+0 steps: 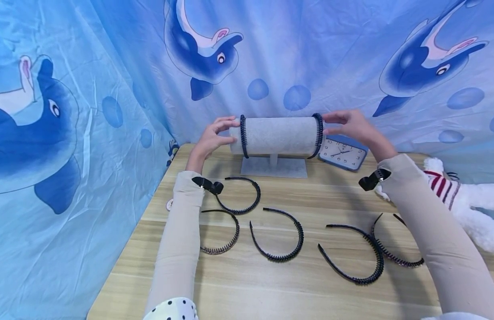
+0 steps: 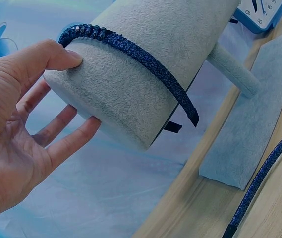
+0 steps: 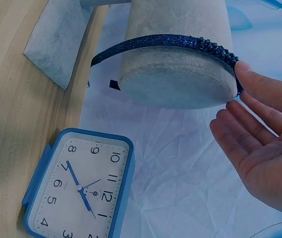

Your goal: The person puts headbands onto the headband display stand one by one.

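A grey velvety headband display stand point(image 1: 280, 133) stands at the back of the table, its padded roll lying crosswise on a post. One dark beaded headband point(image 1: 244, 135) sits around the roll near its left end, another headband point(image 1: 318, 133) around its right end. My left hand point(image 1: 216, 137) holds the roll's left end, thumb pressed on the fabric beside the band and fingers spread against the end. At the other end my right hand point(image 1: 351, 126) pinches the right headband at its beaded part, thumb tip against the beads point(image 3: 220, 52), other fingers loosely bent beside the roll.
Several dark toothed headbands lie on the wooden table, including one in the middle point(image 1: 299, 235) and one to the right point(image 1: 379, 262). A blue-framed clock point(image 1: 343, 153) leans behind the stand's right side. A white plush toy point(image 1: 475, 209) lies at the right edge. Dolphin-print cloth hangs behind.
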### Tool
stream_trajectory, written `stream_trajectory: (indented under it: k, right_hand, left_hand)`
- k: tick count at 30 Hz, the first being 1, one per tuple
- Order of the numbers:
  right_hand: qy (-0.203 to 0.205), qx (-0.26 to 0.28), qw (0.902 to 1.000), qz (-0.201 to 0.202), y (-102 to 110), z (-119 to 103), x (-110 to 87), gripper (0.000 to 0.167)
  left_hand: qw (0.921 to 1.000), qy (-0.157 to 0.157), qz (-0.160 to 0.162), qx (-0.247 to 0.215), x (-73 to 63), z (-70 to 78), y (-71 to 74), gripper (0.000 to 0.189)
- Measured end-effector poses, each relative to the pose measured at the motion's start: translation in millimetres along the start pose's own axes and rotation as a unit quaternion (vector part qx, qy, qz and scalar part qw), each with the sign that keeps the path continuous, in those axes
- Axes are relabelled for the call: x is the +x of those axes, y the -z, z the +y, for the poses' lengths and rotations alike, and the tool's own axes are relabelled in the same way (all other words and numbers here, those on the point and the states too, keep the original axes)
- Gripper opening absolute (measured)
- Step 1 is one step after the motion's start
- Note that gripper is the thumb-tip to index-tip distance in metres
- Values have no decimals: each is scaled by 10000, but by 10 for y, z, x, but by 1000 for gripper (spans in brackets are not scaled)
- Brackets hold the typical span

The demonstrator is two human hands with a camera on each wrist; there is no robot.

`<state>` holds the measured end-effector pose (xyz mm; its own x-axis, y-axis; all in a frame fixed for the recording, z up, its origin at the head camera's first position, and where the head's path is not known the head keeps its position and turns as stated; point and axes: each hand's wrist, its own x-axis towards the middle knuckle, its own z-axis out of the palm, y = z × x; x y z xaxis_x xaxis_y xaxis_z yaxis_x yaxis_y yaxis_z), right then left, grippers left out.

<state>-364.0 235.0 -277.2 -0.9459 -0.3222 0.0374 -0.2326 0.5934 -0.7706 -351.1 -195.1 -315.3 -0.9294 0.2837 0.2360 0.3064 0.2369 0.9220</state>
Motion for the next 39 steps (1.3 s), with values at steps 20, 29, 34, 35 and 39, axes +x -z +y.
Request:
stream_trajectory:
  k: [20,29,34,35,39]
  right_hand:
    - [520,-502,9974,-31,-175,-147,114,61]
    - [658,-664,9956,-86,-245,-223,165,59]
    - [698,-770,9945,-82,-293,-256,189,57]
    - [691,-768,9946,-76,-304,-264,195,56]
    - [681,-791,9945,-47,-351,-300,225,56]
  left_hand:
    - [9999,-66,132,-61,152,-269,31,51]
    - [9998,-98,154,-61,141,-268,27,50]
    - [9999,-62,110,-64,150,-277,32,52]
    - [9999,-51,99,-71,151,-279,34,53]
    - [10000,-8,54,-71,148,-269,43,53]
